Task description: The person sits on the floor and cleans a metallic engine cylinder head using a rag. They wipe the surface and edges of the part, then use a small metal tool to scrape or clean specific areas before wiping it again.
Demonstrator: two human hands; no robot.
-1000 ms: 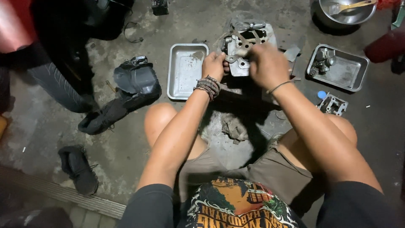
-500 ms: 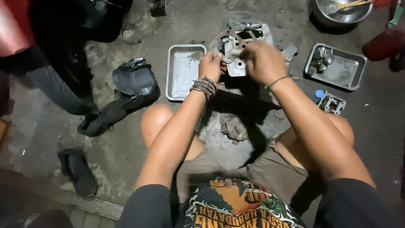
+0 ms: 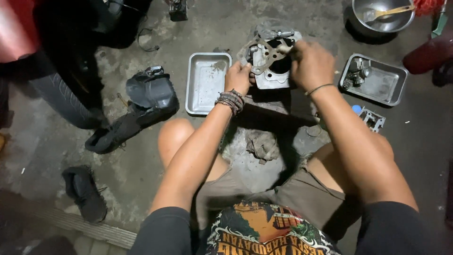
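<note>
Both hands grip engine cylinder (image 3: 270,61) beside empty tray (image 3: 206,82)

Two metal trays (image 3: 206,85), steel bowl (image 3: 383,21), crumpled rag (image 3: 262,144)

the engine cylinder (image 3: 270,59) under both hands is cast metal, grey and dull, its face rough with grime. just left of the left hand (image 3: 238,78) lies a tray (image 3: 206,82) of thin sheet metal, matt and smudged. right of the right hand (image 3: 311,63) a second metal tray (image 3: 382,87) shines a little more. beyond it a metal bowl (image 3: 382,19) looks glossy, holding a wooden-handled brush (image 3: 389,12). below the hands lies a crumpled, dirty cloth rag (image 3: 262,144) on rough concrete floor (image 3: 141,184).
</note>
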